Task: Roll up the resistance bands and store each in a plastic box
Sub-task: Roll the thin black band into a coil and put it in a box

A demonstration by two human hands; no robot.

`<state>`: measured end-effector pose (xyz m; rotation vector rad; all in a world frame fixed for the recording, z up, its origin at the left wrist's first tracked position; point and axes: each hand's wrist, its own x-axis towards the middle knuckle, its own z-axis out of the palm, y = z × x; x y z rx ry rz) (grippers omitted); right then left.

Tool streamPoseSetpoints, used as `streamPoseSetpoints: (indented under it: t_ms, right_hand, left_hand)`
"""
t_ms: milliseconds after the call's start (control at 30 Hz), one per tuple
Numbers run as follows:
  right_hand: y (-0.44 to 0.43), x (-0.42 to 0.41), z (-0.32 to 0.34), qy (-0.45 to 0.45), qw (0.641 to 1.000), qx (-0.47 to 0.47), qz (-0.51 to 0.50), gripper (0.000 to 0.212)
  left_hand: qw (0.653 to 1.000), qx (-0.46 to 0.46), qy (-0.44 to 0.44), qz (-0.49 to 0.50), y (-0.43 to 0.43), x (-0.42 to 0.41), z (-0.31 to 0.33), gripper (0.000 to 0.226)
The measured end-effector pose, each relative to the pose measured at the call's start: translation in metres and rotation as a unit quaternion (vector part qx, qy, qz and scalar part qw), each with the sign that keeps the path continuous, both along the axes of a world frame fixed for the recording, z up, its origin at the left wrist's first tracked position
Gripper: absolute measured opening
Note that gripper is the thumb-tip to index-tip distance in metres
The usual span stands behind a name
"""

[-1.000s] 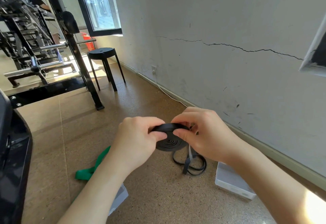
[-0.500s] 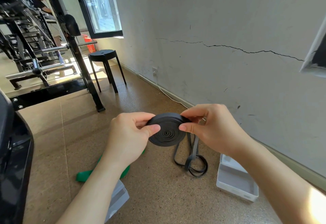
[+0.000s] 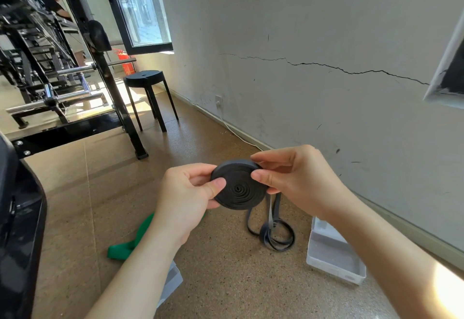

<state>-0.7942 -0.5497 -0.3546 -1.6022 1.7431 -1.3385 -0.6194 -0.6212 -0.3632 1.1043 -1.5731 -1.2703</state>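
A black resistance band [image 3: 238,188] is wound into a flat spiral coil held in the air between both hands. My left hand [image 3: 185,200] pinches its left edge with thumb on the face. My right hand [image 3: 293,180] grips its right edge. The band's loose tail [image 3: 272,231] hangs down and lies looped on the floor. A green band [image 3: 130,241] lies on the floor under my left forearm. An open clear plastic box [image 3: 334,256] sits on the floor at the right, near the wall. Part of another clear box [image 3: 170,281] shows beneath my left arm.
A black stool [image 3: 148,93] stands further back by the wall. A black gym rack upright [image 3: 118,108] and weight bars fill the left background. A dark machine edge [image 3: 17,218] borders the left. The cracked wall [image 3: 301,67] runs along the right. A person stands far back left.
The coil has turned to face me and risen slightly. Both hands have shifted their grip around its rim, and more of the band is wound on.
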Motion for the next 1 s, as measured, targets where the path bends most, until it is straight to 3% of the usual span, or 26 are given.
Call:
streamPoseSetpoints:
  t_ms: [67, 133, 233, 333, 433, 567, 733, 800, 867, 1000]
  right_hand:
    - [0.003, 0.002, 0.002, 0.109, 0.994, -0.002, -0.028, 0.032]
    - [0.005, 0.007, 0.003, 0.231, 0.972, -0.009, -0.043, 0.033]
    - [0.003, 0.011, -0.001, 0.327, 0.943, -0.058, -0.028, 0.034]
    - [-0.001, 0.009, -0.007, 0.365, 0.926, -0.094, 0.007, 0.035]
    - [-0.002, 0.011, -0.015, 0.353, 0.930, -0.103, 0.016, 0.041]
    - [-0.004, 0.011, -0.019, 0.263, 0.962, -0.074, 0.030, 0.039]
    - [-0.009, 0.004, -0.025, 0.224, 0.974, -0.003, 0.010, 0.030]
    - [-0.009, 0.004, -0.024, 0.252, 0.967, -0.026, -0.015, 0.024]
    - [-0.009, 0.008, -0.022, 0.327, 0.943, -0.055, -0.012, 0.016]
    - [-0.011, 0.012, -0.015, 0.420, 0.906, -0.044, 0.019, 0.007]
  left_hand:
    - [0.999, -0.003, -0.026, -0.026, 0.000, -0.002, -0.004, 0.025]
    - [0.990, -0.076, -0.101, -0.064, 0.001, -0.003, -0.009, 0.035]
    - [0.916, -0.305, -0.249, -0.070, 0.008, -0.005, -0.008, 0.051]
    - [0.864, -0.427, -0.256, -0.079, 0.012, -0.007, -0.005, 0.042]
    - [0.855, -0.437, -0.275, -0.053, 0.010, -0.006, -0.006, 0.033]
    - [0.825, -0.477, -0.302, -0.009, 0.007, -0.003, -0.005, 0.020]
    - [0.863, -0.441, -0.245, 0.037, 0.001, 0.006, -0.001, 0.014]
    - [0.892, -0.384, -0.237, 0.022, -0.002, 0.008, 0.000, 0.014]
    - [0.900, -0.335, -0.280, -0.002, -0.004, 0.010, 0.001, 0.016]
    - [0.845, -0.383, -0.373, -0.029, 0.004, 0.009, 0.002, 0.017]
